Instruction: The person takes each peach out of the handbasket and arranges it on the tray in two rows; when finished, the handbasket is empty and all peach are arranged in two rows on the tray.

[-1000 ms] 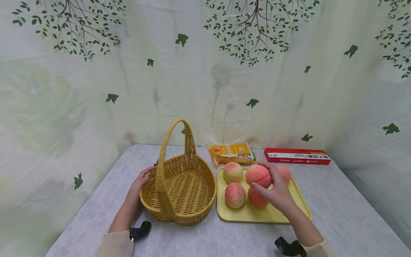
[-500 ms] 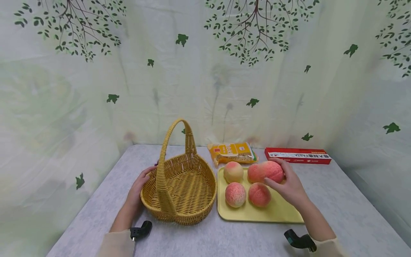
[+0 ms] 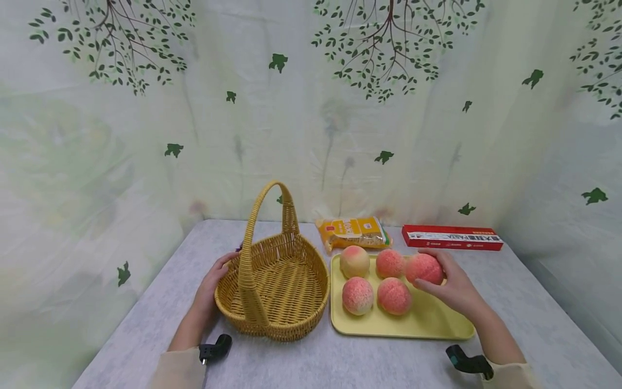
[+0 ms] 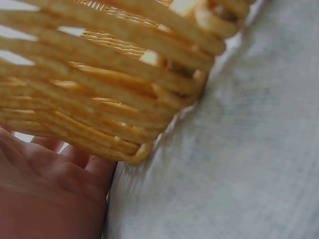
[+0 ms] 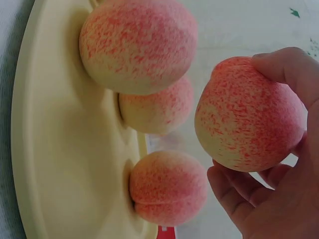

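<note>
My right hand (image 3: pixel 444 281) grips a pink-speckled peach (image 3: pixel 424 268) just above the far right part of a yellow tray (image 3: pixel 432 320). In the right wrist view the held peach (image 5: pixel 248 114) sits between my thumb and curled fingers (image 5: pixel 239 191), off the tray (image 5: pixel 55 149). Several more peaches lie on the tray, two at the back (image 3: pixel 355 261) (image 3: pixel 390 263) and two in front (image 3: pixel 357 295) (image 3: pixel 394 295). A wicker basket (image 3: pixel 274 281) with a tall handle stands left of the tray, with nothing in it. My left hand (image 3: pixel 213 281) rests flat against its left wall (image 4: pixel 99 84).
A yellow packet (image 3: pixel 353 232) and a long red box (image 3: pixel 452 237) lie at the back of the grey table (image 3: pixel 316 362), near the leaf-printed curtain. Tray and basket stand edge to edge. Bare tabletop (image 4: pixel 234 164) stretches in front and at both sides.
My right hand has carried the peach from over the tray's middle toward its far right. The left hand stays on the basket.
</note>
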A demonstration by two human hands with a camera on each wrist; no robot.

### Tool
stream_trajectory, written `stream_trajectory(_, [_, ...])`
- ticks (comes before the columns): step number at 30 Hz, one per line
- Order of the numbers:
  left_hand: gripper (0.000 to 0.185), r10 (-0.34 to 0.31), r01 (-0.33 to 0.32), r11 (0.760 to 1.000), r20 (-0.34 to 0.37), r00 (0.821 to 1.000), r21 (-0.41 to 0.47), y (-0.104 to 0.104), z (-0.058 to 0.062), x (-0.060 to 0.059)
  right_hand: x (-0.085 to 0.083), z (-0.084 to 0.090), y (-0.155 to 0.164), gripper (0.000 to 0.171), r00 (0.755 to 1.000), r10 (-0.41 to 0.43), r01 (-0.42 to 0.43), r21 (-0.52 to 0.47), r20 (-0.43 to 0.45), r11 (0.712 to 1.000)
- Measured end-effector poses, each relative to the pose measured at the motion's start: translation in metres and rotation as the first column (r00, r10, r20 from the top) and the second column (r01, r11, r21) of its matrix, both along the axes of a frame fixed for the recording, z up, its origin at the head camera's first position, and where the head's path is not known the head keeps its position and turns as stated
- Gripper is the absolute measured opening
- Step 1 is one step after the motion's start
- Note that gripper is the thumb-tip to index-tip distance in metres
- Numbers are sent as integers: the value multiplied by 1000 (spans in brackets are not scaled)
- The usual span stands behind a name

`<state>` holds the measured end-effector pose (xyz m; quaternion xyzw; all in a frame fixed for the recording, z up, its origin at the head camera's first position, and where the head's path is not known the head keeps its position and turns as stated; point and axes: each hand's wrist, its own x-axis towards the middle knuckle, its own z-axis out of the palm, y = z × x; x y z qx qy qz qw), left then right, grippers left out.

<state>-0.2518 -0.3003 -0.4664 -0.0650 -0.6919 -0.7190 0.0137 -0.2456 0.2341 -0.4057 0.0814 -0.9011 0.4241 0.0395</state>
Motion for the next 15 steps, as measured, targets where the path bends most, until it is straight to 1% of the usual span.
stream_trajectory(7, [39,1,-1,1000,-10,1000,-11,0,1,-1,-1,-6,13,80,999,29,-30,33,25,999])
stream_trajectory(12, [39,1,-1,1000,-11,1000,-3,0,-1,-1,-4,-10,24,83,996,54,-57,39,72,998])
stream_trajectory(15, [41,4,-4,1000,-5,1000,-8,0,-2,-1,-4,-12,28,87,993,52,-57,47,109,997])
